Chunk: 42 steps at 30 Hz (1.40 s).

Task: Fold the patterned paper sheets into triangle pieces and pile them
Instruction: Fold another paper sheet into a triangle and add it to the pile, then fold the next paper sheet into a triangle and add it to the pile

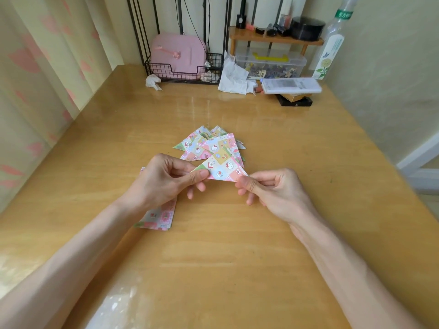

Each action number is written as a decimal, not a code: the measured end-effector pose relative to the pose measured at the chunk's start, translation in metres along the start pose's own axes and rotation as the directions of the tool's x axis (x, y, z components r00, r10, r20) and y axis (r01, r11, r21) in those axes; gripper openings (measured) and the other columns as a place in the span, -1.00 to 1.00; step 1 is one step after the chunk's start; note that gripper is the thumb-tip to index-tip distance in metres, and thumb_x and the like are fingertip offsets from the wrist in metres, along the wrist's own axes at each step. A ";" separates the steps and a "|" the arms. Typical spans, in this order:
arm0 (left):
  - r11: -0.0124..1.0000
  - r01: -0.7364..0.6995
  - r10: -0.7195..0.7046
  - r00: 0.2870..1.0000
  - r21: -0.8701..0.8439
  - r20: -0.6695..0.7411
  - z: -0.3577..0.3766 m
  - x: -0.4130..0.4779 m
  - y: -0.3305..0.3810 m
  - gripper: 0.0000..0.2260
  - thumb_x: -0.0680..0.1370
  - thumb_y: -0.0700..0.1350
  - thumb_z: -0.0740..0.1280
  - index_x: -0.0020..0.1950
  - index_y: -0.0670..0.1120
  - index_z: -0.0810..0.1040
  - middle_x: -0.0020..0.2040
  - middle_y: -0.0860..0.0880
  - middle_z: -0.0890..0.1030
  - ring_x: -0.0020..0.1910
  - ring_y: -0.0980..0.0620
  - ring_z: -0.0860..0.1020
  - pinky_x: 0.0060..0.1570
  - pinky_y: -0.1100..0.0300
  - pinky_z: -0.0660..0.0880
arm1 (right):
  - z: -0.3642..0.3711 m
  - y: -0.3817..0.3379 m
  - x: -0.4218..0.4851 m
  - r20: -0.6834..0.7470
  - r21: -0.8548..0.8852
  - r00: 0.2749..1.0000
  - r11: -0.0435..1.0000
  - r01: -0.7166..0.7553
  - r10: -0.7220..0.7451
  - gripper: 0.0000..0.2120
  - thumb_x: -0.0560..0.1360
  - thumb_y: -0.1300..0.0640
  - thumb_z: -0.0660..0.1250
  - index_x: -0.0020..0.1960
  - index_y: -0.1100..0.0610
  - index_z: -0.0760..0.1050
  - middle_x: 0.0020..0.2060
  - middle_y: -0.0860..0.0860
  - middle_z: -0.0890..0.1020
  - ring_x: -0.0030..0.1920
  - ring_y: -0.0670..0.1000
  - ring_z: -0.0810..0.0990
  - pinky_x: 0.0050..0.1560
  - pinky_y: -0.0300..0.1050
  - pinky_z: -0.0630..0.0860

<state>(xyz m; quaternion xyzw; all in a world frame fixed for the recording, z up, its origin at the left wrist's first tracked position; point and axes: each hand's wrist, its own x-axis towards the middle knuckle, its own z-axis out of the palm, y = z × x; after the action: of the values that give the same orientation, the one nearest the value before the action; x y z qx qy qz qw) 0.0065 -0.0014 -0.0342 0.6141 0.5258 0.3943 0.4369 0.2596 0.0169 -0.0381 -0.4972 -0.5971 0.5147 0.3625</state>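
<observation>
A folded triangle of patterned paper [222, 169] is held just above the wooden table [237, 245]. My left hand [166, 181] pinches its left corner between thumb and fingers. My right hand [273, 191] pinches its right corner the same way. Right behind it lies a loose pile of folded triangles [209, 144] in the same pastel cartoon pattern. A stack of flat patterned sheets [159, 217] lies on the table under my left wrist, mostly hidden by the hand.
At the table's back stand a black wire basket with a pink case [178, 55], crumpled tissues [234, 77], a clear plastic box [270, 62] under a small wooden shelf, a white remote [291, 85] and a tall bottle [332, 43]. A curtain hangs at left.
</observation>
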 end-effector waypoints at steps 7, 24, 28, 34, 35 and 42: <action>0.999 0.032 -0.035 0.997 -0.043 -0.069 -0.006 0.002 -0.004 -0.80 0.49 0.06 0.52 -0.28 0.00 0.74 -0.46 0.04 0.62 -0.60 0.21 0.35 -0.57 0.42 0.21 | 0.001 -0.001 0.000 -0.039 0.057 0.998 0.997 0.058 -0.056 -0.83 0.45 -0.02 0.57 -0.16 0.08 0.74 -0.28 0.04 0.73 -0.36 -0.09 0.59 -0.35 -0.40 0.41; 0.996 -0.052 0.017 0.916 -0.077 -0.401 -0.039 0.013 -0.023 -0.80 0.50 0.12 0.48 -0.05 0.00 0.74 -0.29 0.16 0.68 -0.40 0.30 0.50 -0.42 0.48 0.37 | 0.041 -0.020 0.042 -0.176 0.043 0.984 0.999 -0.012 0.019 -0.89 0.62 0.11 0.40 0.01 0.14 0.66 -0.24 0.02 0.74 -0.33 -0.08 0.64 -0.39 -0.34 0.43; 0.995 -0.085 0.046 0.859 -0.054 -0.509 -0.053 0.015 -0.031 -0.84 0.55 0.08 0.48 0.00 0.01 0.72 -0.16 0.09 0.67 -0.30 0.18 0.50 -0.36 0.38 0.44 | 0.059 -0.020 0.062 -0.203 0.005 0.978 0.999 -0.047 0.047 -0.88 0.59 0.09 0.42 -0.09 0.09 0.68 -0.29 -0.02 0.73 -0.45 -0.09 0.56 -0.45 -0.36 0.38; 0.997 -0.080 0.070 0.854 0.001 -0.515 -0.055 0.017 -0.034 -0.85 0.57 0.07 0.47 0.00 0.01 0.72 -0.13 0.03 0.70 -0.30 0.15 0.52 -0.34 0.28 0.47 | 0.077 -0.012 0.077 -0.335 -0.184 0.939 0.983 0.015 -0.077 -0.87 0.50 0.06 0.52 -0.08 0.11 0.64 -0.39 -0.04 0.70 -0.54 -0.10 0.53 -0.38 -0.23 0.49; 0.997 -0.081 0.071 0.853 0.002 -0.516 -0.055 0.017 -0.034 -0.84 0.57 0.07 0.47 0.00 0.01 0.72 -0.15 0.05 0.69 -0.30 0.16 0.53 -0.34 0.29 0.47 | 0.079 -0.011 0.077 -0.358 -0.257 0.924 0.966 0.037 -0.131 -0.84 0.48 0.05 0.54 -0.05 0.09 0.62 -0.39 -0.06 0.69 -0.47 -0.09 0.57 -0.30 -0.19 0.52; 0.996 -0.082 0.090 0.844 0.039 -0.529 -0.056 0.018 -0.033 -0.86 0.59 0.07 0.44 -0.02 0.02 0.71 -0.22 0.15 0.65 -0.32 0.18 0.52 -0.33 0.34 0.44 | 0.098 -0.015 0.045 0.022 -0.441 0.932 0.833 0.334 -0.362 -0.82 0.45 -0.09 0.52 -0.02 -0.04 0.63 -0.28 -0.15 0.59 -0.24 -0.15 0.54 -0.13 -0.26 0.46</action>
<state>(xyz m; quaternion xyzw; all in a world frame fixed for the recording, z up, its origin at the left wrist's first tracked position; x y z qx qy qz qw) -0.0535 0.0257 -0.0479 0.5077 0.6006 0.5638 0.2523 0.1525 0.0354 -0.0475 -0.4645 -0.7661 0.2768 0.3475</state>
